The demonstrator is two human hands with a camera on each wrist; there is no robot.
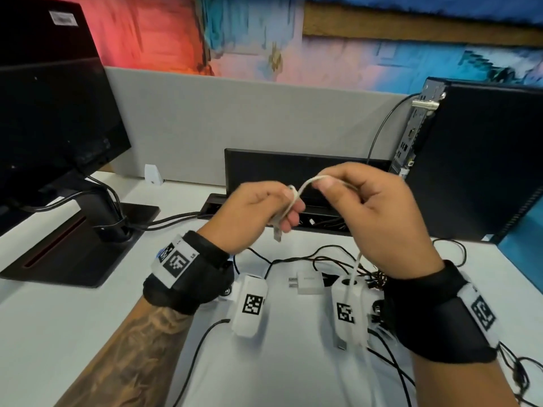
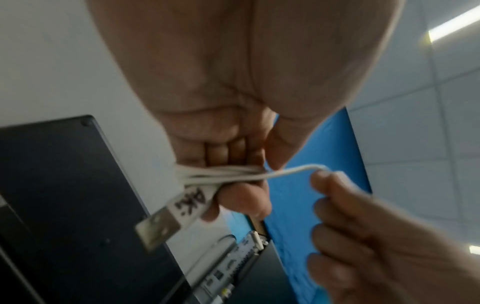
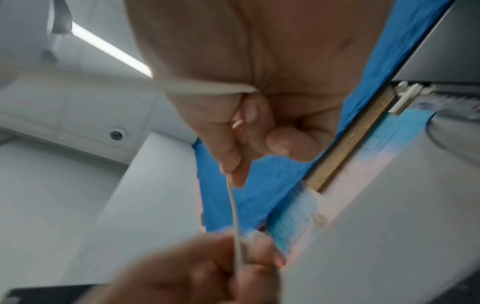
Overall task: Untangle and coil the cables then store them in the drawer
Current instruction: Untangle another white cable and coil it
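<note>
L hand: my left hand is raised over the worktop, fingers curled round several turns of the white cable; coil is wound across them.
USB plug: metal end sticks out below the L fingers, white shell w/ black handwriting, can't read it.
R hand: my right hand is just beside the L one, thumb + forefinger pinching the same cable; other fingers curled in.
Cable run: short loop arcs between the two sets of fingers, then the slack drops from under the R palm toward the worktop.
Below fingers: black cables in a tangle, white charger lying betw. them.
Beyond fingers: cable tray w/ lid up.
L of fingers: monitor on stand.
R of fingers: PC.
</note>
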